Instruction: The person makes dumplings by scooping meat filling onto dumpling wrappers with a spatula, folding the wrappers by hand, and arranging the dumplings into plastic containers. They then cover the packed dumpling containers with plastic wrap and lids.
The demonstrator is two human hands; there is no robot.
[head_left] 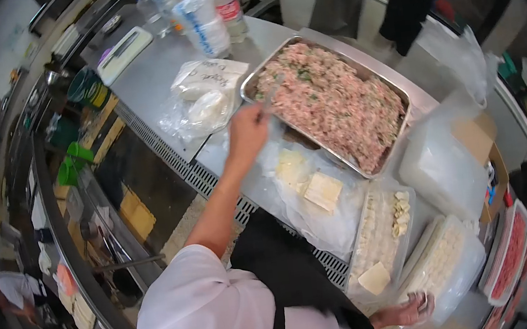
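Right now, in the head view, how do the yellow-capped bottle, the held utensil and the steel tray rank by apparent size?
1. Steel tray
2. Yellow-capped bottle
3. Utensil, partly hidden by the left hand

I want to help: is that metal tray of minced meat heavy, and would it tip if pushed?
The metal tray is probably heavy, since minced meat covers it end to end. Tipping seems unlikely, because it looks wide and low. The meat looks soft and lumpy, so it might shift.

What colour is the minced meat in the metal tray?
The minced meat is pink with green flecks; head view.
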